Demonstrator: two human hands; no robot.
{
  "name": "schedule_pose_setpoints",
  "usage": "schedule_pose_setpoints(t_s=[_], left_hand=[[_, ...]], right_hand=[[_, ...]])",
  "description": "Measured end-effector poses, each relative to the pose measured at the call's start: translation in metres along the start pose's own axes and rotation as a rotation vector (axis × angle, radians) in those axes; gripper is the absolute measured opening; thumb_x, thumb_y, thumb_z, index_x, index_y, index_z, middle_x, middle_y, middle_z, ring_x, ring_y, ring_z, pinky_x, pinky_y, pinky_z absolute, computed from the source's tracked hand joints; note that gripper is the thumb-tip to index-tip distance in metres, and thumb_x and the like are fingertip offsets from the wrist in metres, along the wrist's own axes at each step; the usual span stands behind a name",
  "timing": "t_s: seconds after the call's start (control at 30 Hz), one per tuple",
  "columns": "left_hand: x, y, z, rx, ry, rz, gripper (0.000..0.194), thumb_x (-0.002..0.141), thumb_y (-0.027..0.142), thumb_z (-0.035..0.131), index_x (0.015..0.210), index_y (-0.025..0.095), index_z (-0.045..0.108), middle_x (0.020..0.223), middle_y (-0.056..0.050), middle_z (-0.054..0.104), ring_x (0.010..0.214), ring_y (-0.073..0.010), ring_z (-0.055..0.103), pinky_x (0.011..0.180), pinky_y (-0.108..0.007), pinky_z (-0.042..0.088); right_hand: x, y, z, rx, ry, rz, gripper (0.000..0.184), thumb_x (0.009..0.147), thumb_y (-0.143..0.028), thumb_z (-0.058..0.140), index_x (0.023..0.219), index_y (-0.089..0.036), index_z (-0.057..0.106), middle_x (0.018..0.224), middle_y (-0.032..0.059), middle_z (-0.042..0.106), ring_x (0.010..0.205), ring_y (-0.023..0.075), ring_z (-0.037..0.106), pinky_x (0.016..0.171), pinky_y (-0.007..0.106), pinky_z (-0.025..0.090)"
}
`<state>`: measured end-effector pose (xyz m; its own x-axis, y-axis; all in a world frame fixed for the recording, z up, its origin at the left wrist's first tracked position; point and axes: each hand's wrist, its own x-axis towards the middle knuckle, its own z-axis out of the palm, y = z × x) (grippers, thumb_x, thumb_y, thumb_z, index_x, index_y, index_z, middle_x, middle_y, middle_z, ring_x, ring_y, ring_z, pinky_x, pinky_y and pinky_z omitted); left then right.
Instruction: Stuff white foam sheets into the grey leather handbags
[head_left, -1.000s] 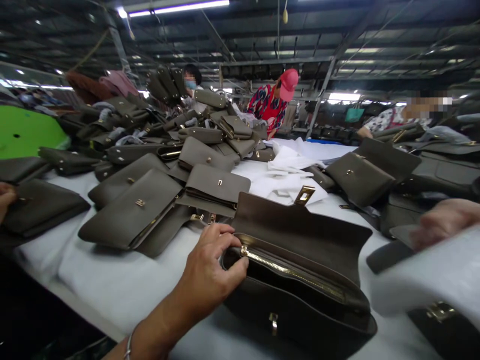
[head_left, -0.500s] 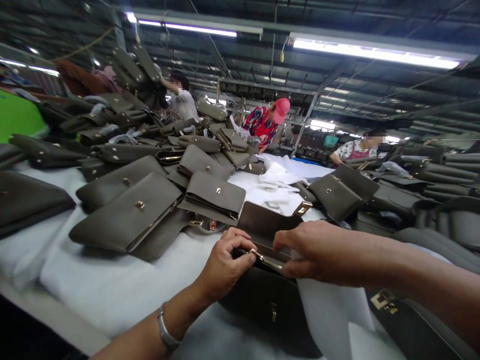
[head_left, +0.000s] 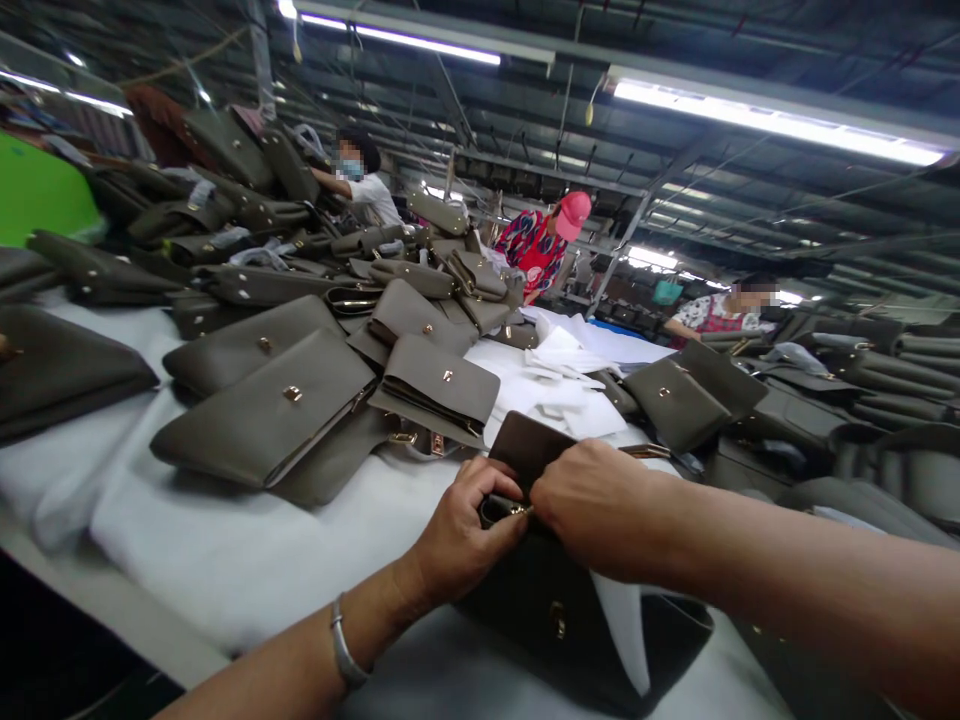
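Observation:
A dark olive handbag (head_left: 525, 610) lies in front of me on white cloth, its flap (head_left: 529, 440) raised and a gold turn-lock on its front. My left hand (head_left: 472, 515) is closed on the bag's top edge at the left end of the zipper, thumb in front and fingers behind. Close beside it, my right hand (head_left: 592, 505) is closed in a pinch at the gold zipper pull (head_left: 519, 511); its fingertips are partly hidden. White lining paper (head_left: 628, 630) hangs over the bag's right side, below my right wrist.
Several olive bags, one a large flat bag (head_left: 262, 410), lie to the left and behind. White sheets (head_left: 570, 375) lie mid-table. More bags (head_left: 675, 390) are piled at right. Three people work beyond, one in a red cap (head_left: 574, 215). The table edge (head_left: 112, 610) runs along the lower left.
My right hand has moved left along the zipper to beside my left hand and closed. The raised flap has tilted, and the lining paper has shifted, showing more of the bag's right side.

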<state>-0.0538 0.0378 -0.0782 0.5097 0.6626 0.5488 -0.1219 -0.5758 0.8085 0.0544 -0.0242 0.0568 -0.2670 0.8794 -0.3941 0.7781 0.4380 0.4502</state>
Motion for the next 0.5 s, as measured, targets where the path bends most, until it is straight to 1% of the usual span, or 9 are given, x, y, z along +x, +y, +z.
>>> schedule_pose_setpoints(t_s=[0.07, 0.13, 0.23, 0.27, 0.33, 0.4, 0.43, 0.5], left_hand=[[0.0, 0.0, -0.003, 0.01, -0.034, -0.013, 0.011, 0.076, 0.024, 0.065, 0.085, 0.018, 0.063, 0.103, -0.007, 0.059, 0.103, -0.0215, 0.054, 0.092, -0.036, 0.043], [-0.001, -0.001, -0.006, 0.028, -0.048, -0.009, 0.01, 0.077, 0.022, 0.063, 0.086, 0.018, 0.063, 0.105, -0.007, 0.058, 0.106, -0.0214, 0.053, 0.094, -0.036, 0.042], [-0.002, -0.004, -0.009, 0.088, -0.046, 0.01, 0.009, 0.079, 0.021, 0.06, 0.088, 0.019, 0.061, 0.105, -0.006, 0.058, 0.105, -0.0203, 0.053, 0.094, -0.036, 0.041], [-0.002, -0.004, -0.009, 0.122, -0.043, 0.02, 0.008, 0.08, 0.02, 0.059, 0.088, 0.02, 0.061, 0.104, -0.006, 0.058, 0.104, -0.0201, 0.053, 0.093, -0.036, 0.041], [-0.002, -0.005, -0.006, 0.214, -0.03, 0.061, 0.008, 0.081, 0.019, 0.058, 0.088, 0.02, 0.061, 0.102, -0.005, 0.058, 0.104, -0.0206, 0.051, 0.093, -0.037, 0.041], [0.0, -0.003, -0.002, 0.367, 0.008, 0.139, 0.008, 0.08, 0.02, 0.059, 0.088, 0.02, 0.061, 0.103, -0.006, 0.058, 0.107, -0.0236, 0.047, 0.094, -0.041, 0.039], [0.0, -0.001, 0.0, 0.467, 0.038, 0.189, 0.008, 0.08, 0.02, 0.059, 0.088, 0.021, 0.062, 0.107, -0.007, 0.058, 0.111, -0.0261, 0.044, 0.095, -0.044, 0.037], [0.002, 0.005, 0.005, 0.678, 0.079, 0.288, 0.011, 0.081, 0.017, 0.056, 0.088, 0.021, 0.063, 0.112, -0.008, 0.056, 0.116, -0.0301, 0.039, 0.097, -0.049, 0.033]], right_hand=[[-0.006, -0.008, 0.003, -0.129, -0.025, -0.043, 0.008, 0.074, -0.013, 0.06, 0.071, -0.016, 0.067, 0.063, 0.0086, 0.063, 0.059, 0.0202, 0.059, 0.053, 0.03, 0.036], [-0.016, -0.011, 0.014, -0.282, -0.102, -0.031, 0.014, 0.075, -0.01, 0.056, 0.069, -0.017, 0.067, 0.061, 0.0089, 0.06, 0.054, 0.021, 0.055, 0.05, 0.033, 0.033], [-0.046, -0.007, 0.045, -0.45, -0.229, 0.038, 0.024, 0.075, -0.005, 0.048, 0.07, -0.019, 0.068, 0.061, 0.0106, 0.059, 0.052, 0.0227, 0.052, 0.046, 0.035, 0.029], [-0.058, -0.004, 0.057, -0.48, -0.241, 0.061, 0.026, 0.074, -0.004, 0.047, 0.069, -0.019, 0.068, 0.06, 0.0111, 0.058, 0.053, 0.0232, 0.051, 0.046, 0.036, 0.028], [-0.083, 0.001, 0.08, -0.54, -0.172, 0.105, 0.027, 0.074, -0.004, 0.046, 0.07, -0.018, 0.068, 0.061, 0.0123, 0.057, 0.055, 0.0248, 0.051, 0.047, 0.038, 0.028], [-0.104, 0.005, 0.099, -0.574, -0.047, 0.149, 0.026, 0.075, -0.005, 0.045, 0.076, -0.015, 0.069, 0.064, 0.0136, 0.057, 0.058, 0.0269, 0.053, 0.05, 0.04, 0.031], [-0.112, 0.008, 0.106, -0.554, -0.002, 0.161, 0.026, 0.075, -0.005, 0.045, 0.08, -0.014, 0.069, 0.067, 0.0138, 0.058, 0.06, 0.0275, 0.054, 0.051, 0.04, 0.032], [-0.122, 0.018, 0.114, -0.396, 0.003, 0.175, 0.025, 0.074, -0.004, 0.049, 0.086, -0.014, 0.069, 0.071, 0.0125, 0.062, 0.061, 0.0271, 0.057, 0.052, 0.038, 0.033]])
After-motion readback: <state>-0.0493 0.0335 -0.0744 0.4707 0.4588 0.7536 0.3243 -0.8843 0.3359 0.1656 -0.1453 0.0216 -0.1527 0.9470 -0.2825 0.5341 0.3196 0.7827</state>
